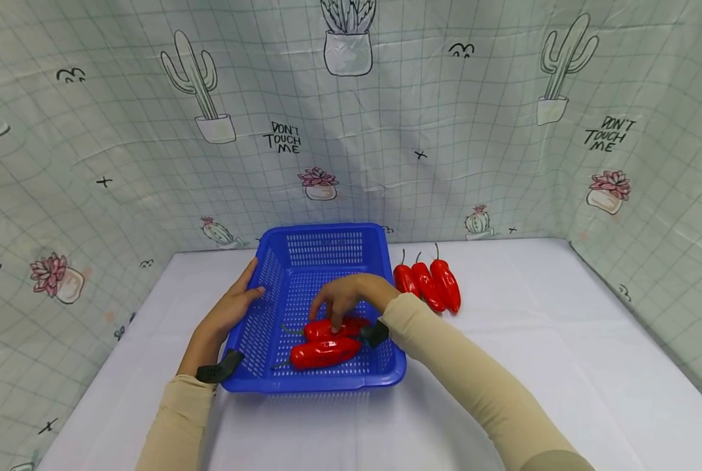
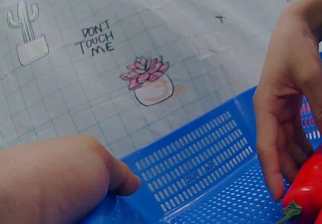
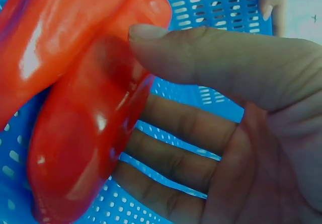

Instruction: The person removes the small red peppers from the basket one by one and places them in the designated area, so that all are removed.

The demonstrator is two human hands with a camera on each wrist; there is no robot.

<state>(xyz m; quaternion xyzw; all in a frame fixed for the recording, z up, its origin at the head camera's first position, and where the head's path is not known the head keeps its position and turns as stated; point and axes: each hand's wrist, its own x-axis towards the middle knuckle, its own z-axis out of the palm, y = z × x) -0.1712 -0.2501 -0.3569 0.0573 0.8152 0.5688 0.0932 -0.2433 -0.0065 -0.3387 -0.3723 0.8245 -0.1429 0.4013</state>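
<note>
Red peppers [image 1: 318,332]: right fingers [image 3: 171,158] pinch 1, left fingers [image 1: 246,275] grip the basket [image 1: 321,384]; cloth [image 1: 409,118] reads "DON'T TOUCH ME".

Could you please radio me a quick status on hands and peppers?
Left hand gripping blue basket, left side. Right hand holding rear red pepper inside. Front red pepper close alongside; no obstruction seen.
</note>
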